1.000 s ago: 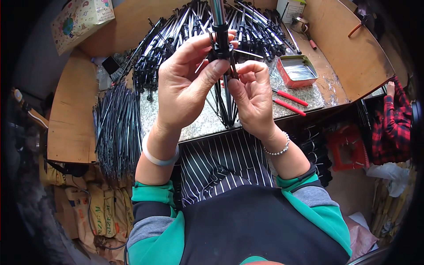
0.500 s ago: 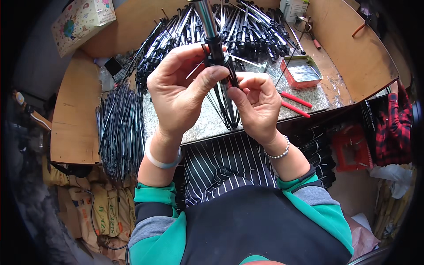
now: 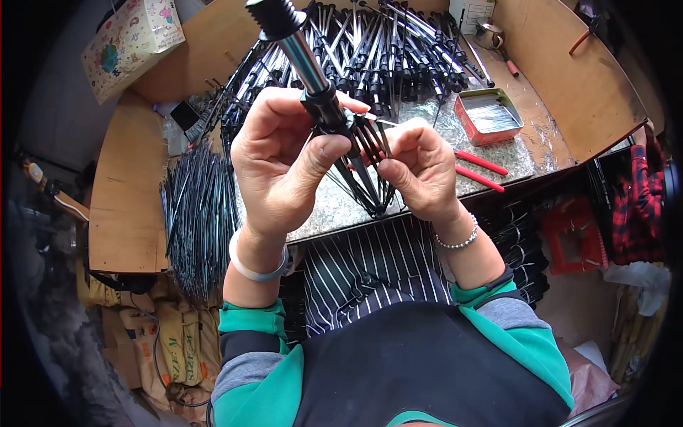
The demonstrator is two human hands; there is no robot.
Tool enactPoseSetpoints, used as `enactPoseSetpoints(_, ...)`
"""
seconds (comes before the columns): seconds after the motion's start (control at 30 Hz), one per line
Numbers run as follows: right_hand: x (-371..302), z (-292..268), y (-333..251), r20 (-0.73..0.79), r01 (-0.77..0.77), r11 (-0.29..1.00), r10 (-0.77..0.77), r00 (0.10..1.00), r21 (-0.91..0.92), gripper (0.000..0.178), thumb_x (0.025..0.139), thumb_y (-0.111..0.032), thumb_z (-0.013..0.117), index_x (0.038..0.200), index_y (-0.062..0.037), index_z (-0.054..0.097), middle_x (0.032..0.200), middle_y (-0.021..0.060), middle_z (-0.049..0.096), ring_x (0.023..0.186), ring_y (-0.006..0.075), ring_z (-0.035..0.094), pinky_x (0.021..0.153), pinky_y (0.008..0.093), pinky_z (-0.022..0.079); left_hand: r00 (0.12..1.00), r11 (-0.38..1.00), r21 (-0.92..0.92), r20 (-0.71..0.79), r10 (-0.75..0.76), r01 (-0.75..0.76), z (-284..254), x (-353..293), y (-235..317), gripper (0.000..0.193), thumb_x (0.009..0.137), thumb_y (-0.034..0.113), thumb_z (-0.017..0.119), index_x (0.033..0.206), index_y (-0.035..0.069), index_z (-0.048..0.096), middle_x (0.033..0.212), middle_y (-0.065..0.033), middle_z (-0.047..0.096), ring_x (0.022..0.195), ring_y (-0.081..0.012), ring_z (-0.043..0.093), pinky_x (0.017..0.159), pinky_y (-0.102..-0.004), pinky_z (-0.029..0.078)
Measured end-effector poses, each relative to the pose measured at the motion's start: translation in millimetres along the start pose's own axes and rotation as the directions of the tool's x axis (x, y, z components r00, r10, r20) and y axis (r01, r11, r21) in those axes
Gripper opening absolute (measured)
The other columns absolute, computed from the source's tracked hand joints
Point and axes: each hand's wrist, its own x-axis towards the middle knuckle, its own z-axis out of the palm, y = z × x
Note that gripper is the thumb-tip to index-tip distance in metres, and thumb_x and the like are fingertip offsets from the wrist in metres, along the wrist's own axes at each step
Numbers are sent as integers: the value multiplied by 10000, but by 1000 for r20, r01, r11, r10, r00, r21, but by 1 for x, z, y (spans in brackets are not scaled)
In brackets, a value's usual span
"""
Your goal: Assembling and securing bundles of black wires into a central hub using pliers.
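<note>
Gripped by both hands, umbrella frame [image 3: 324, 99] points up-left.

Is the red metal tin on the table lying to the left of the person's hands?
No, the red metal tin lies on the table to the right of both hands, beyond the right hand.

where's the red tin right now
In the head view the red tin sits on the worktop right of both hands, just beyond the red-handled pliers and beside the pile of black frames.
</note>
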Motion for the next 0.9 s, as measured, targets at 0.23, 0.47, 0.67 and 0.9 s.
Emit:
enactPoseSetpoints(0.23,5,-1,-2,48,58,997,-56,997,-42,303,771,78,643,1062,33,570,1013,148,600,939,199,600,847,319,494,996,999,-24,84,26,-24,-3,1,-4,271,808,-28,632,998,15,443,1012,-200,596,919,-228,616,807,-327,525)
enactPoseSetpoints(0.47,-2,3,-3,215,429,519,-421,881,-739,416,758,109,612,1161,14,579,1076,181,545,944,253,575,799,334,490,1000,999,40,21,8,-9,7,-2,-6,321,820,-72,594,993,47,351,1005,-225,610,931,-259,627,810,-342,515)
enactPoseSetpoints(0.67,-3,5,4,138,423,688,-431,892,-590,381,786,95,584,1155,2,592,1070,178,553,953,256,576,795,341,492,994,998,54,110,5,-11,0,-1,-4,330,820,-73,593,994,54,344,991,-234,612,930,-261,626,800,-333,517)
enactPoseSetpoints(0.9,1,3,2,187,463,638,-453,872,-615,423,741,112,619,1150,4,598,1045,147,580,894,245,595,747,313,501,992,999,24,117,-37,34,-3,0,-1,324,812,-97,589,986,51,359,972,-252,610,923,-250,627,777,-321,528)
